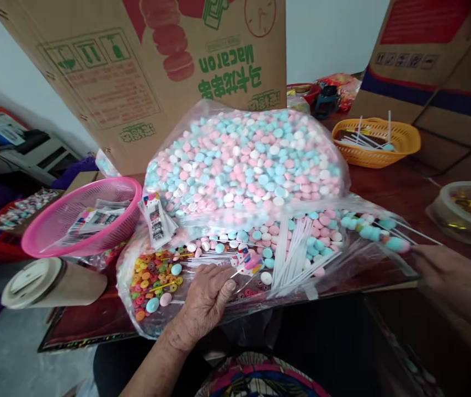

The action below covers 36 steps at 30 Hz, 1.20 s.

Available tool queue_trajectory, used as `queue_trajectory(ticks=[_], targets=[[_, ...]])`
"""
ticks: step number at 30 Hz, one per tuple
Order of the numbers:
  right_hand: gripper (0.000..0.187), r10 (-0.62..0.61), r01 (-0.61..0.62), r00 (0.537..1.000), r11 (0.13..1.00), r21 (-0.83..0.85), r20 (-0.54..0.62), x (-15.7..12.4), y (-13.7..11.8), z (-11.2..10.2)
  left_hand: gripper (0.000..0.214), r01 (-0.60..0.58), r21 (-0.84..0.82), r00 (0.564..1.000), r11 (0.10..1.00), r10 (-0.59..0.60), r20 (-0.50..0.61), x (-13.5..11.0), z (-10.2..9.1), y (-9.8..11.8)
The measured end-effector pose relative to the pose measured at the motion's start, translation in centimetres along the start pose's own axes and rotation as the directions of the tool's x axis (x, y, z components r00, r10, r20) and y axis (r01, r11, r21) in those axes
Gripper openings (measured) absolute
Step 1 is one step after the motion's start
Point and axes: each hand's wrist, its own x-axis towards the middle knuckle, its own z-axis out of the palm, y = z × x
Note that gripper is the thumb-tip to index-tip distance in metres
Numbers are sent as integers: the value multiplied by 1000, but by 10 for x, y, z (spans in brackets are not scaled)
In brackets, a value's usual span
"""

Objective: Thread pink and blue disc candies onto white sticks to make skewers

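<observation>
- Head view: L hand lies palm down on the clear plastic sheet at the table's near edge, fingers bent under. Can't tell if it's pinching anything.
- L fingertips are just beside a small pink cartoon tag and touching loose pastel candies.
- Ring candies, mixed colours, are heaped under the plastic just left of that hand.
- R hand, blurred, is at the right edge, closed round the end of a candy skewer. The skewer is threaded w/ teal and pink pieces and points left over the sheet.
- White sticks are fanned out loose on the sheet btwn the two hands.
- Big candy bag of pink, blue and white discs sits behind the sheet at mid table, leaning on a cardboard box.
- Pink basket is on the left w/ printed label packs inside; more label packs stand btwn it and the bag.
- Lidded cup lies on its side just below the pink basket.
- Orange basket is far right at the back, holding sticks.
- Clear tub w/ gold bits is at the right edge, near the R hand.
</observation>
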Motion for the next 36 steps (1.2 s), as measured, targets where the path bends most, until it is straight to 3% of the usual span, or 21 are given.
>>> queue_trajectory(ticks=[2,4,7,9,13,18,24,27,30,36], targets=[[16,-30,36,997,995,92,-70,-1,-25,-13,25,-23,7,1000,1000,23,15,1,-4,1],[19,-128,151,983,973,174,-134,4,-60,-27,27,-44,9,998,999,43,43,1,-7,3],[24,-367,392,915,905,164,-165,20,-106,-37,29,-54,16,995,998,53,80,0,-10,5],[27,-454,479,874,865,153,-171,28,-122,-37,30,-36,5,996,999,35,85,-2,-13,7],[29,-562,578,815,804,138,-142,37,-124,-35,31,-3,-37,989,999,8,150,-8,-21,6],[26,-607,629,770,774,72,-197,48,-119,-45,31,1,-130,953,992,39,301,-9,-30,4],[28,-616,636,766,767,83,-182,42,-126,-45,34,126,-233,950,964,-50,308,-7,-29,6],[30,-617,635,769,767,90,-167,35,-128,-40,39,185,-195,947,963,-122,296,-6,-27,6],[30,-623,636,772,762,124,-129,33,-129,-39,39,144,-139,935,980,-88,344,-2,-28,8],[26,-615,566,787,745,353,36,41,-137,-35,40,86,-73,898,994,-46,437,12,-26,18]])
